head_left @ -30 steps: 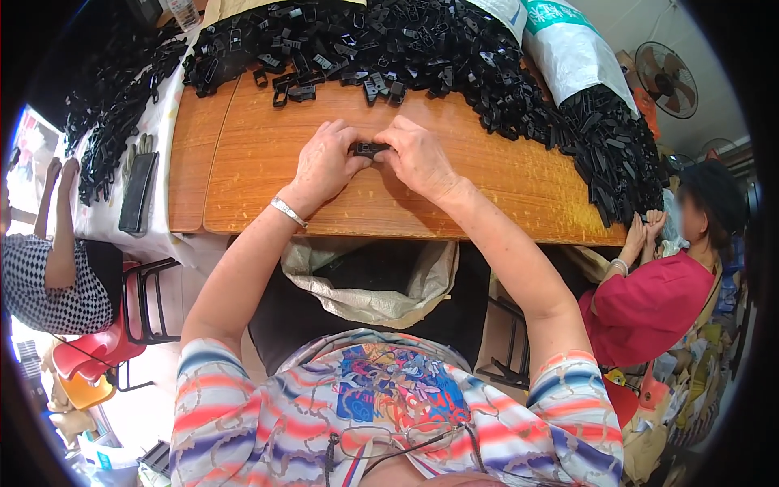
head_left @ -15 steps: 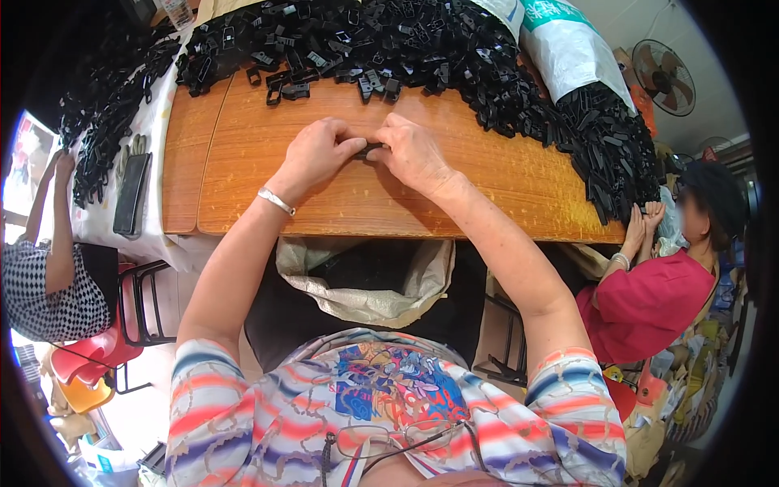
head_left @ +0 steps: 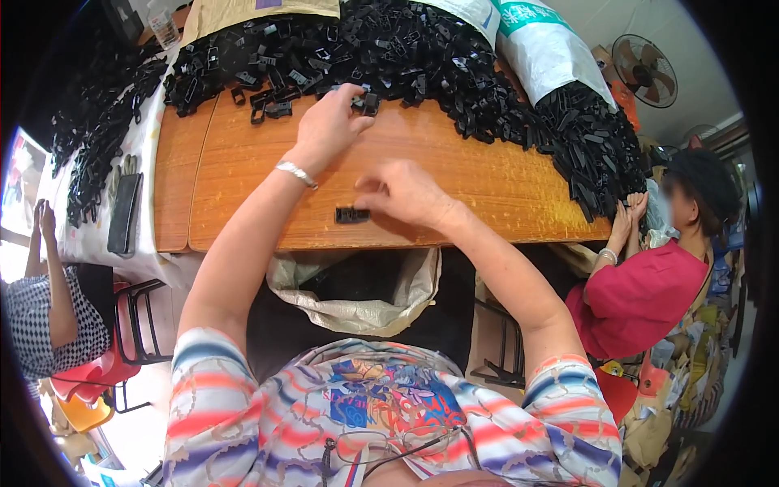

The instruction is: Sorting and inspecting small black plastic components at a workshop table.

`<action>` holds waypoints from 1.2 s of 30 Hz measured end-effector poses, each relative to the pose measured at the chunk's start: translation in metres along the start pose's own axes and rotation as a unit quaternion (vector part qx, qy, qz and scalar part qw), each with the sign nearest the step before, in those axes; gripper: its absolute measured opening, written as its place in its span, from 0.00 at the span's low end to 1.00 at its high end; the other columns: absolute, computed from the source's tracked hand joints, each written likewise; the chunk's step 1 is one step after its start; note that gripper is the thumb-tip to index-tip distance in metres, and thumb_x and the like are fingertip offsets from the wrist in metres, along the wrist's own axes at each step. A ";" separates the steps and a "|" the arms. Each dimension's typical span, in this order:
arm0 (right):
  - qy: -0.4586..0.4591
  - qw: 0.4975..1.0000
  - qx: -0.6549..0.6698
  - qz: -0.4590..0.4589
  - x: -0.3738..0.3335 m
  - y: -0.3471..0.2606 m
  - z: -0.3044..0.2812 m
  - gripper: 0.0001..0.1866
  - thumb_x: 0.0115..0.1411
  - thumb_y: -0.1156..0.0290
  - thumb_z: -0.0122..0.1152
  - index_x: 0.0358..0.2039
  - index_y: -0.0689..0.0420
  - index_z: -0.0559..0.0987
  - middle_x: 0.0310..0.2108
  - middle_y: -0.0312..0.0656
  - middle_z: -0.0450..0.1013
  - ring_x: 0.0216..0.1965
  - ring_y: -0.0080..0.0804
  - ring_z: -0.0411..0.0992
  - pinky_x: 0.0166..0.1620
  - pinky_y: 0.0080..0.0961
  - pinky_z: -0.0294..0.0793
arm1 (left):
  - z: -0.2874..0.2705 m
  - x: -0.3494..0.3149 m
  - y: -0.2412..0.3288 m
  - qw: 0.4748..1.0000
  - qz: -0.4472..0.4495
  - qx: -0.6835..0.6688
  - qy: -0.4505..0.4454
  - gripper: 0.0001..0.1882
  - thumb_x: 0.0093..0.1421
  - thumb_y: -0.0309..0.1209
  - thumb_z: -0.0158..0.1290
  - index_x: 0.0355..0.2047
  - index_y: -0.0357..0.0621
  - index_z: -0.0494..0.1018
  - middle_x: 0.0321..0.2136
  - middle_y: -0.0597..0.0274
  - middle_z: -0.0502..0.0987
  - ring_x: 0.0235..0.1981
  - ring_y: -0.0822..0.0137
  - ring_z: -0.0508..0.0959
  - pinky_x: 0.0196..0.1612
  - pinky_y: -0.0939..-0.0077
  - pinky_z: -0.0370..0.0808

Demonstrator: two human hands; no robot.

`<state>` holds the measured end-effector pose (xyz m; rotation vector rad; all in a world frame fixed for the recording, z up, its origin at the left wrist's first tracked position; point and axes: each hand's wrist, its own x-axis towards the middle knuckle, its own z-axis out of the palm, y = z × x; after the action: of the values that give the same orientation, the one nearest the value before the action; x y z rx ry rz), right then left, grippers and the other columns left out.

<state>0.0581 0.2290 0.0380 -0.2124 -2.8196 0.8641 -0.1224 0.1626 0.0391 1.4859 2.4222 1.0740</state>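
My left hand [head_left: 331, 123] reaches to the near edge of a big heap of black plastic parts [head_left: 324, 49]. Its thumb and fingers close around one black plastic part [head_left: 370, 105] there. Close to the table's front edge lies another black plastic part [head_left: 351, 215], long and with openings in it. Beside and just above that piece is my right hand [head_left: 408, 193], slightly blurred, its fingers bent and apart with nothing seen between them.
An open white woven sack [head_left: 357, 316] hangs below the front edge of the wooden table [head_left: 268, 174]. A white and green sack [head_left: 552, 57] spills slim black parts at right. A person in red [head_left: 649, 296] works there; another in checks [head_left: 57, 325] sits left. A black pouch [head_left: 123, 213] lies left.
My hands have parted. The left went forward to the heap and took hold of a part. The right came nearer, and the black part they held together now lies on the table.
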 end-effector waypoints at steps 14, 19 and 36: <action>0.170 0.937 -0.290 0.095 0.073 0.108 -0.030 0.14 0.53 0.72 0.66 0.41 0.56 0.77 0.37 0.48 0.76 0.35 0.50 0.77 0.39 0.40 0.78 | 0.021 0.008 -0.001 0.989 0.005 -0.124 0.085 0.13 0.52 0.22 0.57 0.40 0.40 0.77 0.28 0.60 0.79 0.29 0.70 0.79 0.37 0.77 0.77; 0.149 0.948 -0.261 0.106 0.066 0.090 -0.034 0.16 0.52 0.70 0.67 0.42 0.54 0.76 0.37 0.50 0.75 0.36 0.52 0.76 0.39 0.42 0.77 | 0.024 -0.009 -0.016 0.989 0.035 -0.113 0.092 0.13 0.52 0.19 0.56 0.40 0.38 0.75 0.33 0.58 0.79 0.31 0.69 0.80 0.36 0.78 0.77; 0.157 0.985 0.026 0.060 0.041 0.047 -0.002 0.07 0.56 0.72 0.65 0.34 0.60 0.82 0.32 0.48 0.78 0.34 0.42 0.77 0.39 0.32 0.77 | 0.006 -0.052 -0.015 0.975 -0.009 -0.217 0.039 0.11 0.52 0.22 0.62 0.34 0.38 0.73 0.31 0.57 0.78 0.31 0.64 0.79 0.37 0.73 0.77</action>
<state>0.0222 0.2764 0.0187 -0.4704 -2.5090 0.8425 -0.1038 0.1193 0.0113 1.2907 2.0544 1.5568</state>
